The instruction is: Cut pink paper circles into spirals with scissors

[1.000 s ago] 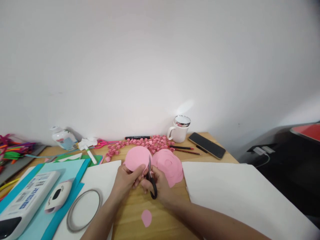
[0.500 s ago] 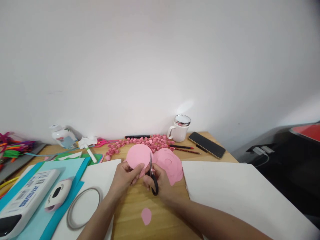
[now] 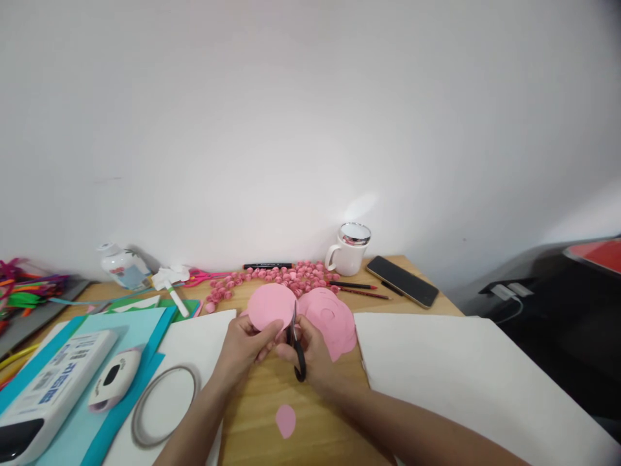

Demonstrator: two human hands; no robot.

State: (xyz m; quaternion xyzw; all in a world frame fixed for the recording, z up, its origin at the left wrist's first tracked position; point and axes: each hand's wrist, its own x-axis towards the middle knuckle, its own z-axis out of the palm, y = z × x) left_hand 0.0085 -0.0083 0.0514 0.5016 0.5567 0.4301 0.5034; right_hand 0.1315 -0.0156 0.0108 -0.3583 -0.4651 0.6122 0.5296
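Between thumb and fingers, my left hand (image 3: 248,343) pinches the lower edge of a round pink paper disc (image 3: 270,305), held above the wooden table. My right hand (image 3: 310,349) is closed on black-handled scissors (image 3: 299,362), their blades pointing up along the disc's right edge. Behind my right hand lies a pile of cut pink paper pieces (image 3: 330,320). A small pink petal-shaped scrap (image 3: 286,421) rests on the table nearer to me. Beyond the disc many small rolled pink paper buds (image 3: 305,275) are heaped.
White paper sheets (image 3: 466,375) lie to the right. A white mug (image 3: 350,251), pencils (image 3: 361,293) and a phone (image 3: 403,279) stand or lie at the back. On the left are a roll of tape (image 3: 163,406), blue paper (image 3: 140,330), a white bottle (image 3: 123,265) and a glue pen (image 3: 175,299).
The disc and the scissors have shifted very slightly, with the blades staying at the disc's right edge. Both hands keep their hold, and the view has moved a little.
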